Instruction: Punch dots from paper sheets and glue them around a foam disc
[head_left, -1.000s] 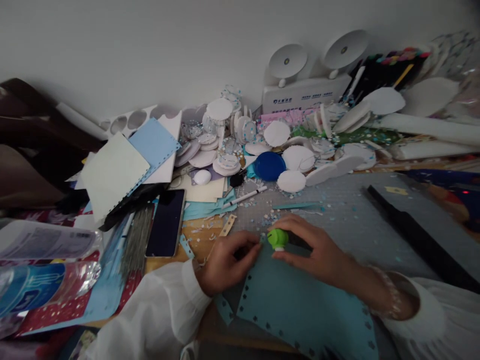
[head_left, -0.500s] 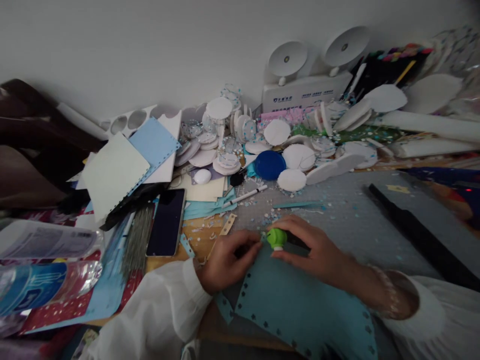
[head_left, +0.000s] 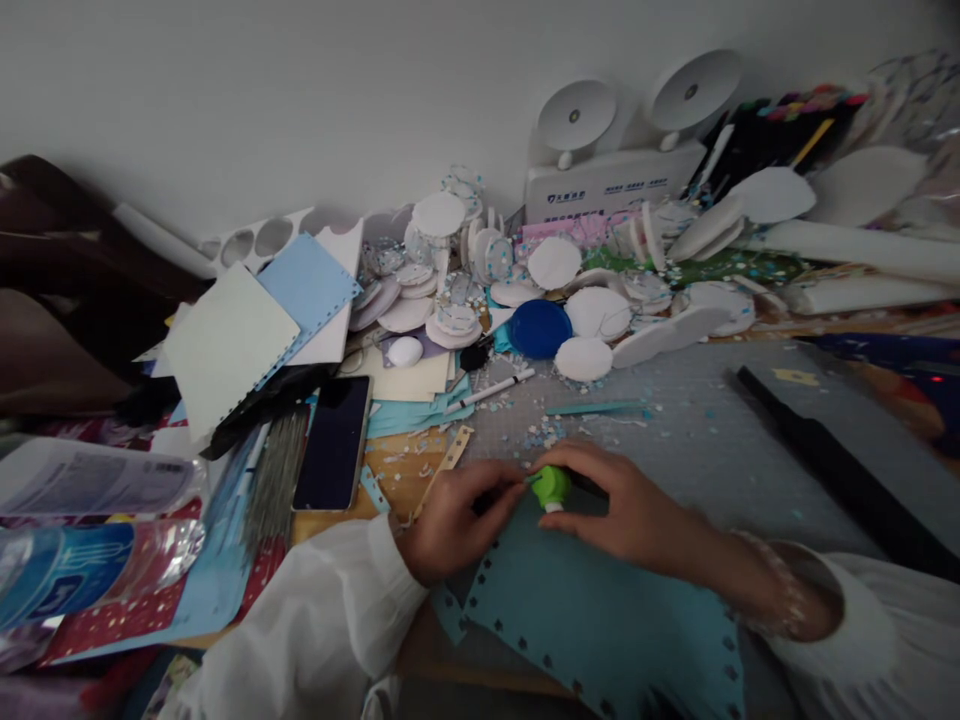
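My right hand grips a small green craft hole punch between thumb and fingers, with a white part at its lower end. The punch sits at the top corner of a teal paper sheet. Small dark flower-shaped holes run along the sheet's left and lower edges. With thumb and fingertips closed, my left hand pinches the paper's corner right beside the punch. Under the sheet's left corner lies a narrow punched teal strip. Fingers hide part of the corner.
A phone lies left of my hands, beside a bundle of thin wires and plastic bottles. White foam discs and a blue disc pile along the wall. A long black tool rests on the grey cutting mat.
The teal sheet has shifted slightly left and down. The punch has tilted a little in my right hand, still at the paper's corner beside my left fingers.
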